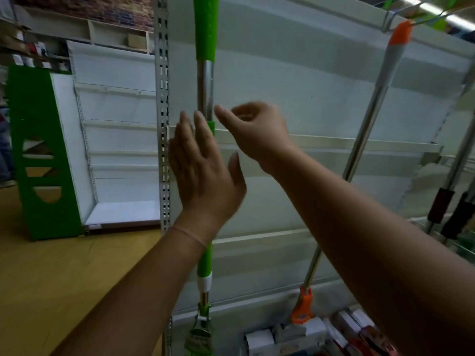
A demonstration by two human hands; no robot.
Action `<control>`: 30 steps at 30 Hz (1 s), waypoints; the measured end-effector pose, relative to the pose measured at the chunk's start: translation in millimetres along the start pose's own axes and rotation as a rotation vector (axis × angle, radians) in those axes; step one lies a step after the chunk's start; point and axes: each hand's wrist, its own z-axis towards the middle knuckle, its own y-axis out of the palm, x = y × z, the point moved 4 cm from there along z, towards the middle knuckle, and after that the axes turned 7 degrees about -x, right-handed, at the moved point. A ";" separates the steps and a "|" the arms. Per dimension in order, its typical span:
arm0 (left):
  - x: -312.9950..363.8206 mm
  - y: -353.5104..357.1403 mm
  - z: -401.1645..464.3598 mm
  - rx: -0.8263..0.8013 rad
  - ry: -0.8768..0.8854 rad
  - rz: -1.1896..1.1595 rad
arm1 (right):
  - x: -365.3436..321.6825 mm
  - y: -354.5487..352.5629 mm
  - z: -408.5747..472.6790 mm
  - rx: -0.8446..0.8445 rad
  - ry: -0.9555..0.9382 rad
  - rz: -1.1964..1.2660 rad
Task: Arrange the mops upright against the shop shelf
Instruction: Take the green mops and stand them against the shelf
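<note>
The green-handled mop [205,80] is standing nearly upright against the white shop shelf [295,80], beside its slotted upright [162,98]. The left hand [203,170] is hovering flat before the pole, fingers [203,129] released; the right hand [254,129] is hanging loosely curled, grasping nothing. Steadying gently should prevent tipping. The orange-tipped mop [370,109] is leaning farther right.

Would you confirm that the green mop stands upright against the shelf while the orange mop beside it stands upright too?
Not quite: the head view shows the orange mop leaning at a slant against the shelf, not upright. The green mop does stand upright.
</note>
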 end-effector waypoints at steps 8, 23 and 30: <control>117.0 65.6 -57.9 -0.426 0.201 -0.167 | 127.7 -162.1 -97.6 0.153 0.227 -0.053; 502.6 180.3 -189.7 -0.752 0.662 -0.392 | 253.7 -516.9 -305.9 0.485 0.412 -0.395; 630.9 206.8 -251.2 -0.870 0.796 -0.493 | 278.9 -631.5 -409.7 0.583 0.564 -0.445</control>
